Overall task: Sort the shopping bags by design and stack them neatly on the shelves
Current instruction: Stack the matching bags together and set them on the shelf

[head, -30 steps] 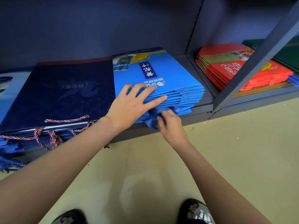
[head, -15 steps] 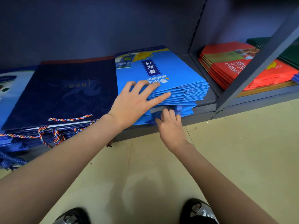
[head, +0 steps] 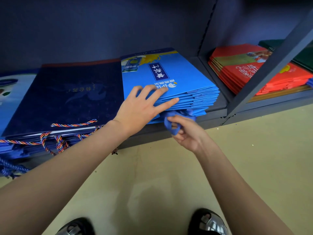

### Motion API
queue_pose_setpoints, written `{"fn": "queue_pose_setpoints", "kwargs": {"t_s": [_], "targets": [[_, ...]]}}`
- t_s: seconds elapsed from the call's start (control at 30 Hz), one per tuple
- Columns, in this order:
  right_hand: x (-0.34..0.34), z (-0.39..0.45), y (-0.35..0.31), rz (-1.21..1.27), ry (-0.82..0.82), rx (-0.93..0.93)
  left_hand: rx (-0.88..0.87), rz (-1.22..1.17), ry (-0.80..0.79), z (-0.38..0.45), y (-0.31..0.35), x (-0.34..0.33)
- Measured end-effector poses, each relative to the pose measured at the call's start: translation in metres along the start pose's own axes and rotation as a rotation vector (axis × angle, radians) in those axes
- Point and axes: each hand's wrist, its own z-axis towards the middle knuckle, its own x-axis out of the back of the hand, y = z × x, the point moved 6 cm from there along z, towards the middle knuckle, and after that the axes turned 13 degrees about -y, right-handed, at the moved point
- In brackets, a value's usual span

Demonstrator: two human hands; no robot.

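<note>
A stack of bright blue shopping bags [head: 177, 82] lies flat on the lowest shelf [head: 218, 108], its folded front edges fanned slightly toward the person and overhanging the shelf lip. The left hand [head: 142, 107] rests flat on top of the stack's near corner, fingers spread and straight, pressing it down. Just below that hand, the right hand [head: 186, 133] curls its fingers and thumb round a blue ribbon handle [head: 171, 126] that hangs out from under the stack's front edge.

Touching the blue stack on its left side lies a stack of dark navy bags [head: 67, 95], whose multicoloured twisted cord handles [head: 55, 141] spill over the shelf front. Further left, a pale blue-and-white bag [head: 10, 92] shows only partly at the picture's edge.

A slanted grey metal upright [head: 274, 65] of the shelf frame crosses in front of the next bay to the right, partly hiding a stack of red bags [head: 240, 72] and some dark green bags [head: 304, 60] behind it. Below lies a beige floor [head: 169, 175], with two black shoes [head: 208, 221] at the bottom edge.
</note>
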Motion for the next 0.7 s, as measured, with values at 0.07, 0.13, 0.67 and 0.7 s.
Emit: {"fn": "queue_pose_setpoints", "kwargs": {"t_s": [0.07,0.13,0.67,0.7], "targets": [[0.008,-0.009,-0.014,-0.001,0.020,0.026,0.003,0.002,-0.008,0.000,0.000,0.000],[0.012,-0.013,-0.022,0.003,0.115,0.143,0.000,-0.001,-0.014,0.000,0.001,-0.001],[-0.011,0.017,0.039,-1.758,0.323,0.190,-0.021,-0.012,-0.043,-0.001,0.004,0.000],[-0.012,0.020,0.033,-1.690,0.349,0.191,-0.018,-0.014,-0.046,-0.001,0.004,0.000]]}}
